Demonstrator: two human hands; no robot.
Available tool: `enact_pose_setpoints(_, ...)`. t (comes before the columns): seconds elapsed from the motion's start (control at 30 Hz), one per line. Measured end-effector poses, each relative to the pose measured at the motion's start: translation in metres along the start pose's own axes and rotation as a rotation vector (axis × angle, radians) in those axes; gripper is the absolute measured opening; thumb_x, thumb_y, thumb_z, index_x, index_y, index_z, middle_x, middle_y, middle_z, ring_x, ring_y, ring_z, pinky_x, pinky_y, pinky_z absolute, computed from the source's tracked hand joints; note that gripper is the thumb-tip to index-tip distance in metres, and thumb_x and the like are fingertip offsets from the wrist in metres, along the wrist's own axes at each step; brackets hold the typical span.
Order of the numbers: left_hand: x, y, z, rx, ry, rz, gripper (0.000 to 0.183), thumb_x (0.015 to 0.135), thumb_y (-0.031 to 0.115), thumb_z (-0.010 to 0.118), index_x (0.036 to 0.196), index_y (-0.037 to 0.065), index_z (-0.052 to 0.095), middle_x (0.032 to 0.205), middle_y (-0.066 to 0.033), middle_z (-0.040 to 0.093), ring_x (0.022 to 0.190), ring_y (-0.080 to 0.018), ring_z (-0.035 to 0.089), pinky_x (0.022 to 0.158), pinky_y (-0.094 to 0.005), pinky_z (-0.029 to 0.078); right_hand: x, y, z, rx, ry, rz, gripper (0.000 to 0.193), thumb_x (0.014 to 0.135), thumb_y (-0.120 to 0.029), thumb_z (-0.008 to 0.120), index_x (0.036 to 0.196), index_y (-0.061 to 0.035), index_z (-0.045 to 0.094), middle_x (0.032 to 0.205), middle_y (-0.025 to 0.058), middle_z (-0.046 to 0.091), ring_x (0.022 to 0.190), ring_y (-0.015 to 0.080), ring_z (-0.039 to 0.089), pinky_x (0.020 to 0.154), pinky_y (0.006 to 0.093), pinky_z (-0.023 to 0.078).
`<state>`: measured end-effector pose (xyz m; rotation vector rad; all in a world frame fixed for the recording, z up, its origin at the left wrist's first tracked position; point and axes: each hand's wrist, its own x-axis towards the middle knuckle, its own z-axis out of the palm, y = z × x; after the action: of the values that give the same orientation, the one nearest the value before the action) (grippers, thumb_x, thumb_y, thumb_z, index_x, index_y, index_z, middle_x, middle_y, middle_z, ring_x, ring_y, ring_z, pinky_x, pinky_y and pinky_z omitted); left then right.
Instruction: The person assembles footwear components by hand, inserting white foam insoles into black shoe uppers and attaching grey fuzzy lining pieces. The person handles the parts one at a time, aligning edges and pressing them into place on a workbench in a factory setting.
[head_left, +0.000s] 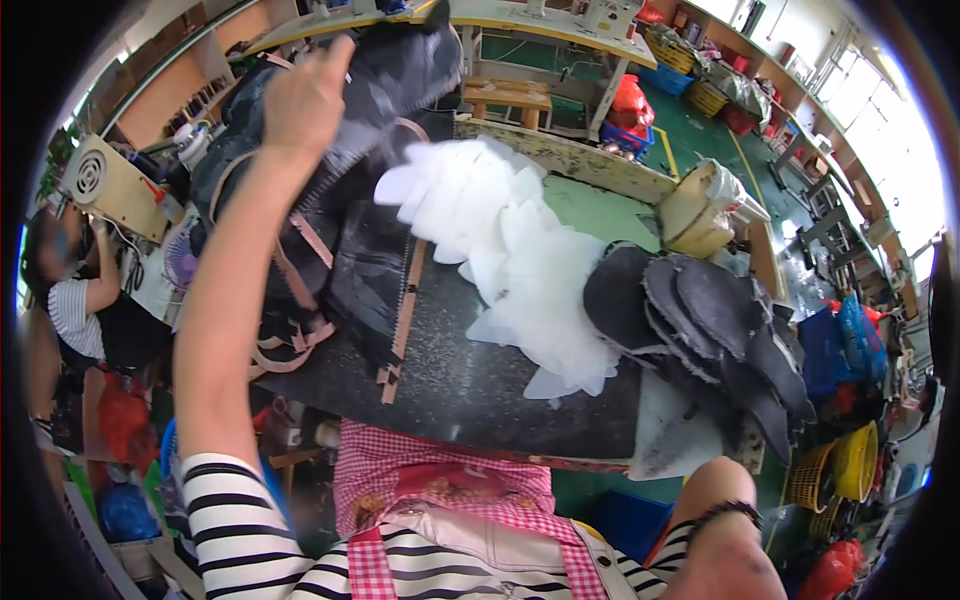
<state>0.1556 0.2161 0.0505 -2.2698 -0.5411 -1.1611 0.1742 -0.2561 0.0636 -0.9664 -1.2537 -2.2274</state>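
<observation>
My left hand (303, 100) reaches to the far left over a heap of black leather-like pieces. Its fingers look outstretched beside a large black piece (410, 70) with a notched edge; whether they touch it I cannot tell. More black pieces (370, 270), some edged with tan strips (408, 310), lie below that arm. Right of them, thin white translucent cut pieces (520, 250) overlap in a long fan. Dark grey fuzzy curved pieces (700, 300) are stacked at the table's right end. My right hand (725, 572) is bent back near my body, its fingers out of the frame.
The dark worktable (450, 390) has a raised board (580, 155) along its far side and a pale bin (700, 210) at its far right corner. A beige machine (115, 185) and another person (80, 300) are at left. Yellow baskets (855, 460) stand at right.
</observation>
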Motion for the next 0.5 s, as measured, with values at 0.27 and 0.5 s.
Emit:
enact_pose_setpoints(0.27,0.078,0.011,-0.125,-0.831,0.145,0.074,0.006,0.094,-0.001,0.053,0.095,-0.001,0.059,0.073,0.0015,0.058,0.068,-0.0041,0.051,0.064,-0.0189,0.042,-0.167,-0.045,0.099,0.957,-1.102,0.788,0.028,0.076,-0.002,0.068,0.103,-0.0025,0.064,0.108,0.0175,0.063,0.099,0.0372,0.06,0.085,0.0398,0.051)
enact_pose_setpoints(0.5,0.03,0.04,-0.118,-0.732,-0.636,0.484,0.025,0.081,0.004,0.06,0.105,0.006,0.064,0.086,-0.0115,0.067,0.085,-0.0267,0.066,0.076,-0.0338,0.05,-0.258,-0.089,0.153,0.859,-1.519,0.392,0.025,0.078,-0.025,0.069,0.093,-0.0052,0.066,0.093,0.0129,0.067,0.088,0.0314,0.065,0.075,0.0418,0.052)
